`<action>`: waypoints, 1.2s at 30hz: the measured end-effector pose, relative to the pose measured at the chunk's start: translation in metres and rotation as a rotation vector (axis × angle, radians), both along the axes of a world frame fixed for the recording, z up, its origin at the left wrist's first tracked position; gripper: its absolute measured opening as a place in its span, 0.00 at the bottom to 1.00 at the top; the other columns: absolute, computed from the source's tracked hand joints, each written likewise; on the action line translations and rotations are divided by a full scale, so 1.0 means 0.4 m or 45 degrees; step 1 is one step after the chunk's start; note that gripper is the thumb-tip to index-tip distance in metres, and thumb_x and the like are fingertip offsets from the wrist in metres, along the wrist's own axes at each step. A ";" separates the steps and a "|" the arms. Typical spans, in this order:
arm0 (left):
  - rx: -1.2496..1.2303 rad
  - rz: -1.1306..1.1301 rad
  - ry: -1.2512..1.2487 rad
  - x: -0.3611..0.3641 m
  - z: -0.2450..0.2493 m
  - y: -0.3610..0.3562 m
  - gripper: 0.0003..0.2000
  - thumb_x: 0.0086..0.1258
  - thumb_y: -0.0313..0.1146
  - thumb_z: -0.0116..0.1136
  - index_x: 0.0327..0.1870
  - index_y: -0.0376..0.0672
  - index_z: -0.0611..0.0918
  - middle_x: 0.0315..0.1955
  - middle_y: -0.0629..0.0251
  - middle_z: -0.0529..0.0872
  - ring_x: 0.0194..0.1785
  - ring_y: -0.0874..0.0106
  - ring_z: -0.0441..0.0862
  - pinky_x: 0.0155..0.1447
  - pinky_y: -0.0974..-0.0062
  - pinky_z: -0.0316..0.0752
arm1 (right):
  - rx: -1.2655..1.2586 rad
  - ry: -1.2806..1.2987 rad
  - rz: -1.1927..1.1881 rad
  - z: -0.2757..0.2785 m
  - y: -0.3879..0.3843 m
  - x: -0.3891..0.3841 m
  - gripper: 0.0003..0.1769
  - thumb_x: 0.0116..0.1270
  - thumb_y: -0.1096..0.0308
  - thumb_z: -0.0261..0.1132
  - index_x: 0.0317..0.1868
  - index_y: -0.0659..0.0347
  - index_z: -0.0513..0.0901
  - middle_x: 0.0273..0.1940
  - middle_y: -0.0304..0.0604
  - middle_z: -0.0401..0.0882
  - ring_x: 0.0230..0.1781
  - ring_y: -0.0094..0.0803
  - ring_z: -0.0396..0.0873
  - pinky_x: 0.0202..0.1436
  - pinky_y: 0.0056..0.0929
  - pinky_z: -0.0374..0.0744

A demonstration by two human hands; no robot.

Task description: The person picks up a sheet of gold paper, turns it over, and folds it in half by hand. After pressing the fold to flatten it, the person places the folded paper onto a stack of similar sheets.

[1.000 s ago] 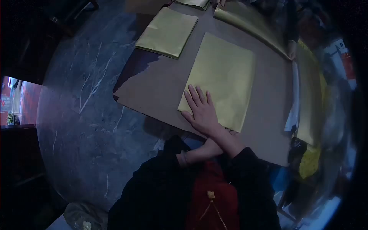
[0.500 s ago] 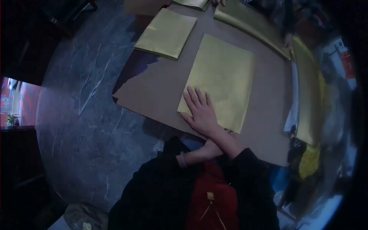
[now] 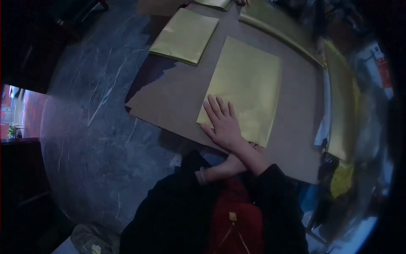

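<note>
A folded gold sheet (image 3: 250,72) lies flat on a brown cardboard surface (image 3: 169,99). On its lower left corner my right hand (image 3: 224,129) presses palm down, fingers spread and thumb out to the left. My left hand (image 3: 233,165), with a bracelet at the wrist, passes beneath my right forearm, so the arms cross. Its fingertips show only slightly by the sheet's bottom edge; the right arm hides the rest, and whether they grip the sheet does not show.
A stack of folded gold sheets (image 3: 185,36) lies at the upper left of the cardboard. A larger gold sheet (image 3: 283,31) curves along the far side, near another person's hand (image 3: 243,2). More gold material (image 3: 341,106) hangs at the right edge. Grey marbled floor (image 3: 93,139) is at left.
My hands and the gold sheet keep their places; the view has shifted very slightly. At the far right corner, another person's hand beside the large gold sheet no longer shows clearly.
</note>
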State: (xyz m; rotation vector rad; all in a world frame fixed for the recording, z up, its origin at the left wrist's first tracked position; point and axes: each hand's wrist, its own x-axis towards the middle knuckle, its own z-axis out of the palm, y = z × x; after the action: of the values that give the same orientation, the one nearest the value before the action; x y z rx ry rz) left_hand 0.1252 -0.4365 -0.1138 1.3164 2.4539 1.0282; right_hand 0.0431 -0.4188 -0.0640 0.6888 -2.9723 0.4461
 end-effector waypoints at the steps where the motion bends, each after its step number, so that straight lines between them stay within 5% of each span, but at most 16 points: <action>1: -0.070 -0.058 -0.103 -0.005 0.009 -0.004 0.27 0.72 0.45 0.37 0.70 0.42 0.63 0.68 0.59 0.66 0.70 0.62 0.63 0.74 0.60 0.52 | 0.015 -0.007 -0.003 0.003 -0.001 0.000 0.38 0.67 0.44 0.54 0.71 0.55 0.60 0.75 0.43 0.49 0.76 0.43 0.45 0.74 0.56 0.46; 7: -0.161 -0.132 -0.192 -0.006 0.038 -0.013 0.26 0.72 0.44 0.37 0.70 0.45 0.63 0.67 0.59 0.67 0.68 0.61 0.64 0.73 0.59 0.53 | 0.008 0.013 -0.002 0.000 0.000 -0.001 0.38 0.67 0.43 0.54 0.71 0.55 0.60 0.75 0.43 0.49 0.76 0.43 0.47 0.74 0.56 0.46; 13: -0.010 -0.045 0.165 0.004 0.020 -0.015 0.28 0.71 0.45 0.38 0.71 0.43 0.61 0.66 0.56 0.67 0.69 0.62 0.63 0.74 0.60 0.51 | 0.001 -0.069 -0.005 0.009 0.000 -0.002 0.38 0.68 0.44 0.53 0.72 0.56 0.58 0.75 0.43 0.47 0.76 0.43 0.45 0.75 0.56 0.45; 15: 0.130 -0.033 0.336 0.021 0.008 -0.037 0.26 0.70 0.43 0.42 0.67 0.40 0.67 0.61 0.57 0.73 0.66 0.63 0.69 0.72 0.62 0.56 | -0.008 -0.013 -0.004 0.006 0.000 0.001 0.38 0.68 0.44 0.53 0.72 0.55 0.59 0.75 0.43 0.48 0.76 0.43 0.46 0.75 0.56 0.46; 18: 0.073 -0.467 0.460 0.015 0.029 -0.164 0.20 0.66 0.36 0.51 0.56 0.37 0.76 0.54 0.58 0.78 0.60 0.63 0.75 0.67 0.64 0.65 | -0.051 0.014 -0.006 -0.004 0.003 0.000 0.39 0.67 0.43 0.54 0.72 0.56 0.59 0.75 0.44 0.50 0.75 0.43 0.48 0.74 0.56 0.48; 20: 0.372 -0.047 0.301 -0.002 0.077 -0.226 0.15 0.60 0.29 0.57 0.48 0.36 0.80 0.47 0.60 0.81 0.54 0.62 0.78 0.59 0.66 0.73 | -0.022 0.033 -0.002 -0.003 0.005 0.001 0.38 0.68 0.43 0.53 0.72 0.55 0.59 0.75 0.44 0.50 0.76 0.43 0.47 0.74 0.55 0.48; 24: 0.269 0.779 0.468 -0.084 0.136 -0.313 0.12 0.61 0.23 0.60 0.47 0.35 0.80 0.48 0.56 0.79 0.53 0.58 0.78 0.57 0.64 0.74 | -0.041 0.020 0.001 -0.016 0.009 0.002 0.38 0.68 0.45 0.53 0.72 0.54 0.58 0.75 0.44 0.49 0.76 0.42 0.46 0.74 0.56 0.47; 36: 0.109 0.835 0.485 -0.118 0.086 -0.346 0.12 0.64 0.23 0.58 0.48 0.35 0.80 0.49 0.55 0.80 0.56 0.56 0.78 0.57 0.63 0.74 | -0.156 0.048 -0.015 -0.004 0.010 0.005 0.37 0.65 0.48 0.55 0.71 0.56 0.61 0.74 0.43 0.52 0.75 0.43 0.50 0.75 0.53 0.47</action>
State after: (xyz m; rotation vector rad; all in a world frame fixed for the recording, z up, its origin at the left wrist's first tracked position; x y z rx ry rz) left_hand 0.0781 -0.5750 -0.0792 0.7764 3.2868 1.0868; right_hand 0.0452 -0.4147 -0.0657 0.6593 -2.8833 0.6009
